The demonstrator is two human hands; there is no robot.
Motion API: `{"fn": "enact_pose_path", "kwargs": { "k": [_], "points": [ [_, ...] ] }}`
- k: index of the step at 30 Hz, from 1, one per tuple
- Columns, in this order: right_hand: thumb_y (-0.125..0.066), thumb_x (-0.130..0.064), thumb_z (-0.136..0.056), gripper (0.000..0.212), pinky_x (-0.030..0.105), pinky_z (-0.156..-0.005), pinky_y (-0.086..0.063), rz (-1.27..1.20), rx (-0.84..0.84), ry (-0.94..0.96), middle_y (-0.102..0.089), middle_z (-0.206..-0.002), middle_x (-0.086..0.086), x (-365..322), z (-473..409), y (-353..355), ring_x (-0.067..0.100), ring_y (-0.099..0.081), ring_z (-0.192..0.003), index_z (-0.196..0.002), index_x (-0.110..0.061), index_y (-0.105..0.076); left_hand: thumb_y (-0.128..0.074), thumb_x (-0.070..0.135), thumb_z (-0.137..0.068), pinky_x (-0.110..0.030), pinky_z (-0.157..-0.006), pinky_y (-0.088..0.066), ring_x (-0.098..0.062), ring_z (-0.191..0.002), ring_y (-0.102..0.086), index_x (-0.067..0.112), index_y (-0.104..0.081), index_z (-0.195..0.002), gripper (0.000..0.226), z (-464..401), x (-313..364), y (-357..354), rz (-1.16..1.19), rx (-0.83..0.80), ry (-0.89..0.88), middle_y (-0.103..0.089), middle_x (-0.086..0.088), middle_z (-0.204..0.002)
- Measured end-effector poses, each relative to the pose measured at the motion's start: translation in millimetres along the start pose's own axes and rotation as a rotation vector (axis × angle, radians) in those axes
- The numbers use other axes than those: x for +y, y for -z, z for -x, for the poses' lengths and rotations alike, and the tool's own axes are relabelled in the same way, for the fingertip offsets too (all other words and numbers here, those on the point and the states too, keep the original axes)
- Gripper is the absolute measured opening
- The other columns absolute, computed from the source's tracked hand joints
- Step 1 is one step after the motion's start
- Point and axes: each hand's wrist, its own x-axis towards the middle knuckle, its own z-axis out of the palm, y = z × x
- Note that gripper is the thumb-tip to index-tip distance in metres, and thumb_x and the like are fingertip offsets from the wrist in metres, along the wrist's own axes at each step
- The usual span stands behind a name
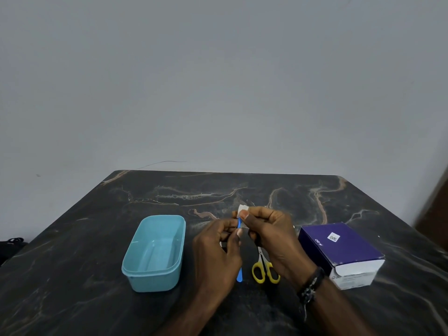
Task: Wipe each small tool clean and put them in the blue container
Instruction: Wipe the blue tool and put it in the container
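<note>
Gripping a slim blue tool (239, 248) mid-frame in the left hand (215, 253), the right hand's (269, 236) fingers are pinching a white wipe (242, 209) around its tip; the thin tool is likely slipping free if that pinch loosens, missing the blue container (155, 253) at lower left.

Thin blue tool (239, 275) held upright; white wipe (242, 209) at its top; blue container (155, 275) open.

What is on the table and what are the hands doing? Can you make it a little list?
left hand: holds blue tool
right hand: pinches white wipe on the tool's top end
tub: blue, open, nothing in it, left of the hands
scissors: yellow handles, lying on table
box: purple, at right
</note>
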Motion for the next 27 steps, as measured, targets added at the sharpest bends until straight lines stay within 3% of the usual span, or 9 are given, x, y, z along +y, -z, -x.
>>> {"fn": "enact_pose_path", "kwargs": {
  "k": [5, 8, 12, 14, 18, 21, 27],
  "points": [
    [-0.070, -0.012, -0.084, 0.010, 0.019, -0.044, -0.035, 0.019, -0.087, -0.023, -0.066, -0.064, 0.006, -2.1, 1.9, 0.2, 0.009, -0.048, -0.047, -0.090, -0.004, -0.074, -0.068, 0.007, -0.084, -0.037, -0.061, -0.060, -0.006, -0.070, -0.070, 0.035, -0.068, -0.089, 0.029, -1.9, 2.5, 1.8, 0.015, 0.034, 0.022, -0.071, 0.010, -0.075],
    [-0.070, -0.014, -0.084, 0.011, 0.020, -0.045, -0.036, 0.014, -0.038, -0.012, -0.067, -0.066, 0.009, -2.4, 1.5, -0.2, 0.010, -0.047, -0.047, -0.089, -0.005, -0.075, -0.069, 0.007, -0.084, -0.037, -0.061, -0.060, -0.009, -0.071, -0.070, 0.033, -0.069, -0.090, 0.027, -2.0, 1.1, 1.8, 0.023, 0.018, 0.024, -0.071, 0.010, -0.076],
    [-0.066, -0.014, -0.088, 0.013, 0.021, -0.047, -0.037, -0.056, 0.028, 0.021, -0.076, -0.085, 0.011, -3.3, 1.3, -1.1, 0.008, -0.044, -0.048, -0.093, -0.006, -0.075, -0.073, 0.014, -0.082, -0.037, -0.060, -0.059, -0.011, -0.069, -0.070, 0.036, -0.066, -0.090, 0.024, -0.7, -0.3, 1.0, 0.001, -0.013, 0.018, -0.070, 0.011, -0.078],
    [-0.065, -0.014, -0.087, 0.014, 0.020, -0.046, -0.036, -0.091, 0.064, 0.051, -0.072, -0.073, 0.006, -4.8, 1.7, -1.1, 0.007, -0.043, -0.048, -0.092, -0.006, -0.076, -0.075, 0.018, -0.081, -0.036, -0.058, -0.059, -0.012, -0.068, -0.070, 0.039, -0.064, -0.089, 0.025, -1.1, 1.1, 1.5, 0.004, 0.007, 0.021, -0.069, 0.012, -0.078],
    [-0.065, -0.014, -0.087, 0.013, 0.022, -0.048, -0.036, -0.117, 0.115, 0.072, -0.064, -0.078, 0.029, -4.6, -0.1, 2.8, 0.007, -0.044, -0.047, -0.087, -0.010, -0.078, -0.078, 0.015, -0.078, -0.037, -0.057, -0.060, -0.013, -0.065, -0.070, 0.041, -0.062, -0.079, 0.031, -1.7, 4.7, 1.2, 0.036, 0.074, 0.034, -0.069, 0.012, -0.076],
    [-0.065, -0.016, -0.088, 0.015, 0.024, -0.050, -0.035, -0.070, 0.069, 0.032, -0.055, -0.070, 0.025, -1.9, -0.9, 1.4, 0.007, -0.045, -0.047, -0.087, -0.013, -0.079, -0.079, 0.013, -0.077, -0.037, -0.056, -0.059, -0.010, -0.064, -0.069, 0.041, -0.062, -0.079, 0.033, -2.0, 4.6, 0.8, 0.026, 0.098, 0.032, -0.069, 0.011, -0.075],
    [-0.064, -0.018, -0.088, 0.018, 0.019, -0.046, -0.035, -0.015, -0.018, 0.023, -0.059, -0.068, 0.019, 0.2, 1.7, -4.4, 0.006, -0.044, -0.046, -0.094, -0.007, -0.077, -0.081, 0.016, -0.076, -0.023, -0.054, -0.056, -0.003, -0.065, -0.067, 0.036, -0.064, -0.080, 0.027, -3.4, 3.9, 2.9, -0.058, 0.104, -0.008, -0.068, 0.015, -0.073]
  ]
}}
